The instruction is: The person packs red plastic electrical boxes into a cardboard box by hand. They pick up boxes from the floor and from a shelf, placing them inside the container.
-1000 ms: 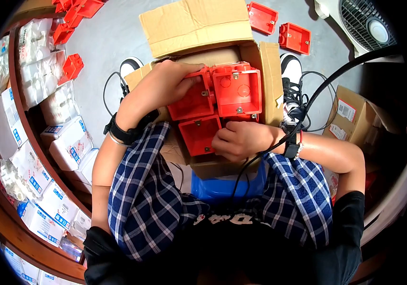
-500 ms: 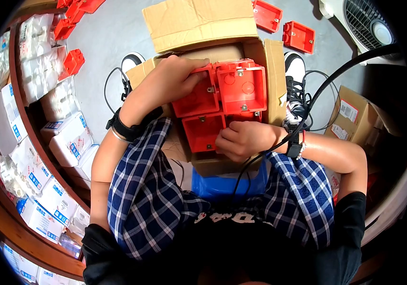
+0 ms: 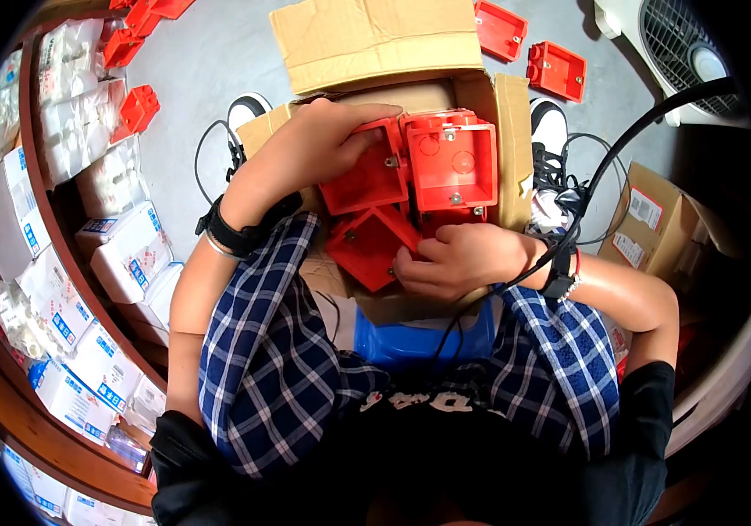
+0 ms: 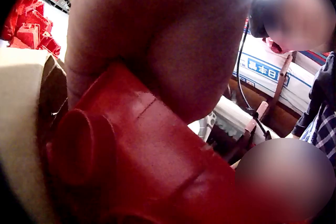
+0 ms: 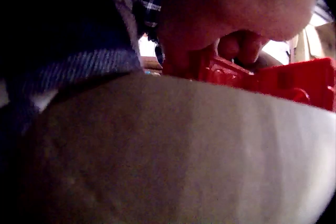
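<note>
An open cardboard carton stands between the person's legs, with several red electrical back boxes inside. At its left side the left hand grips the upper-left back box, thumb over the rim; the left wrist view shows that box's outer wall close up under the palm. The right hand pinches the lower-left back box, which sits tilted, one corner up. Beside them the upper-right back box faces up with its metal screw lugs showing. Another back box below it is partly covered by the right hand.
Loose red back boxes lie on the floor beyond the carton and at the left. A shelf of packaged goods lines the left side. A fan, a second carton and a black cable are at the right.
The lower-left back box has turned from square with its neighbours to tilted, moved by the right hand. The left hand keeps its grip. The view has shifted slightly.
</note>
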{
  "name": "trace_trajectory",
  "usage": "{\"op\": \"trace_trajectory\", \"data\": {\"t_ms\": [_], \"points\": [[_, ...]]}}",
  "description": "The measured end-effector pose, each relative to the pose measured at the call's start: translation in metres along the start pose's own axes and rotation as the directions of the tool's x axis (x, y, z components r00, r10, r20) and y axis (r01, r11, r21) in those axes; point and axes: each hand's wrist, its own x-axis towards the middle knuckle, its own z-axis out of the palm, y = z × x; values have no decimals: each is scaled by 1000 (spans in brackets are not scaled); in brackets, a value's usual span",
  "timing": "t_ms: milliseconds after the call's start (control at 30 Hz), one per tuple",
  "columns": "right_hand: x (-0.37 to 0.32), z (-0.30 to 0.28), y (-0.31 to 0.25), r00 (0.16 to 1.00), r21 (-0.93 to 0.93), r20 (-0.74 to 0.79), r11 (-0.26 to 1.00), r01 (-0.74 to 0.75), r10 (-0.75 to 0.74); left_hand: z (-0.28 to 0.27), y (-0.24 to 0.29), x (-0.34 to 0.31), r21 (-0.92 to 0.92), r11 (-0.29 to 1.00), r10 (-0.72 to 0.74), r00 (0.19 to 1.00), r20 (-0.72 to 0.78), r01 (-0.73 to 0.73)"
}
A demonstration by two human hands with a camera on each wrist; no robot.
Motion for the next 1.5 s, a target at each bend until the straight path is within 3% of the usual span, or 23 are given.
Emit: {"op": "trace_trajectory", "data": {"t_ms": [100,233,300,367,433,467,567,700,867,933,1033,1267,1367,1433,1467,1500], "points": [[1,6,-2,1000,105,-4,994,24,-24,0,-1,-1,18,1000,-25,1000,15,24],[-2,-8,11,1000,205,-8,978,27,-25,6,-7,1,-4,994,108,991,-79,-109],[0,-18,18,997,341,-62,940,-18,42,8,-9,1,-17,987,156,978,-139,-160],[2,-14,18,999,336,16,941,-37,34,7,-9,2,17,989,149,983,-107,-148],[5,-6,15,991,103,77,988,-118,110,8,-10,2,11,989,145,983,-113,-145],[5,-7,13,989,74,120,993,-94,85,8,-10,2,5,990,143,982,-122,-143],[9,-11,7,987,148,151,986,-80,57,3,-4,1,15,999,40,999,-8,-39],[14,1,-7,996,142,85,990,24,-36,2,-2,2,40,998,50,999,12,-50],[9,5,-6,996,125,79,992,20,-30,2,-2,3,64,997,37,999,-11,-36],[9,2,-5,1000,91,-26,996,9,-6,1,0,2,72,997,35,999,-4,-34],[9,8,-4,998,110,-21,993,-48,51,1,0,2,70,997,31,999,8,-31],[6,4,4,1000,67,-5,998,-9,10,3,1,1,50,999,18,1000,9,-19],[1,-15,14,993,-3,-118,1000,22,-22,4,-1,0,77,997,31,999,-45,-28],[-6,-26,27,989,-214,-113,970,-117,95,0,-1,-1,88,996,12,1000,-7,-11],[-9,-18,30,949,-179,-233,950,-254,210,0,-1,-1,99,995,-11,1000,27,8],[-11,-23,34,927,-143,-214,929,-342,309,0,-1,-1,98,995,-10,1000,26,8]]}}
